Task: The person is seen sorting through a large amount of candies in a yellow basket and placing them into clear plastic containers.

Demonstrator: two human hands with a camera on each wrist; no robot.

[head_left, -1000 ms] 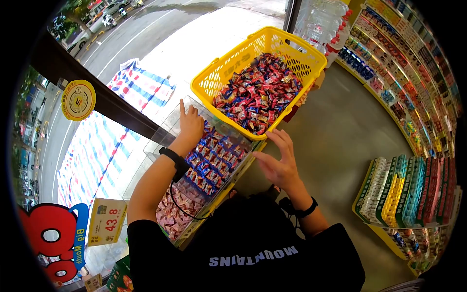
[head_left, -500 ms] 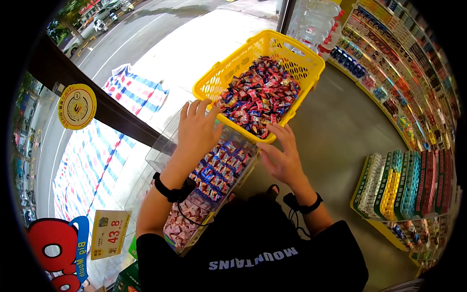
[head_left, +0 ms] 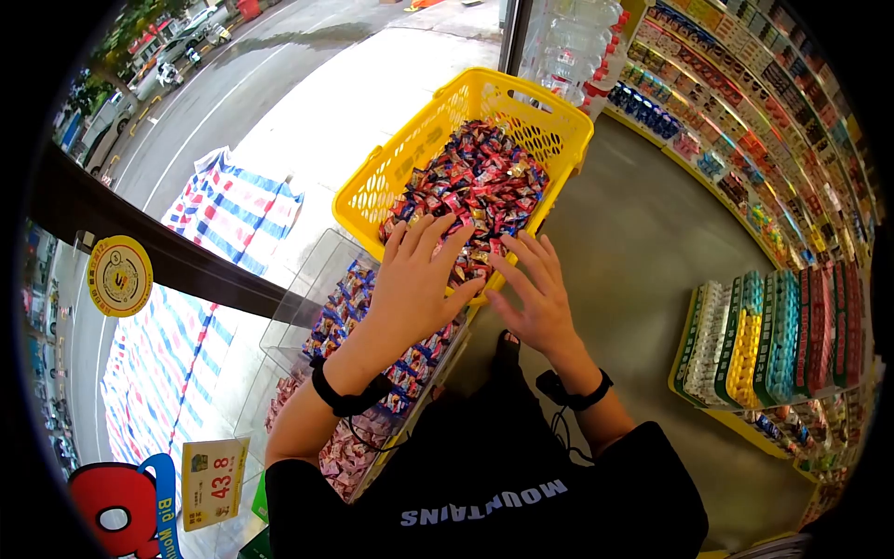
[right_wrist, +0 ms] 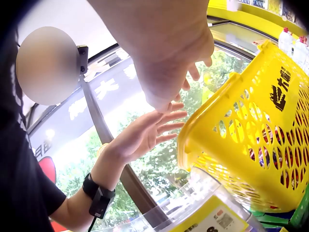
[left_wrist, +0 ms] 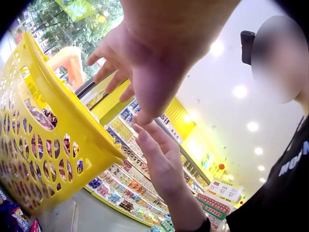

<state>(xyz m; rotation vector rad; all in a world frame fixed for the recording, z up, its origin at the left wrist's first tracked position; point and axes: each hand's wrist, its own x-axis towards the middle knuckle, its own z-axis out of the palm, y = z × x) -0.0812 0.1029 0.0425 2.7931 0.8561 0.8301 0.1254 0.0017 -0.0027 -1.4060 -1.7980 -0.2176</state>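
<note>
A yellow plastic basket (head_left: 456,98), heaped with small red and dark wrapped candies (head_left: 494,172), stands in front of the person. Over its near end is the left hand (head_left: 419,284), palm down, fingers spread, holding nothing. Close beside it, at the basket's near right corner, the right hand (head_left: 538,303) has its fingers spread and also holds nothing. In the left wrist view the basket rim (left_wrist: 72,108) stands left of both hands. Below the left forearm, clear bins hold blue wrapped candies (head_left: 340,303) and pink ones (head_left: 358,447).
At the left are a window frame (head_left: 186,233) and a price card (head_left: 214,480). Stocked shelves (head_left: 736,121) curve along the right, with a stand of packed goods (head_left: 773,340) nearer. Large water bottles (head_left: 573,47) stand behind the basket. Grey floor (head_left: 633,224) runs between.
The left hand has moved right from the clear bin's far edge to the basket's near end, its fingers now spread. The right hand stays near the basket's corner. The head view has shifted slightly.
</note>
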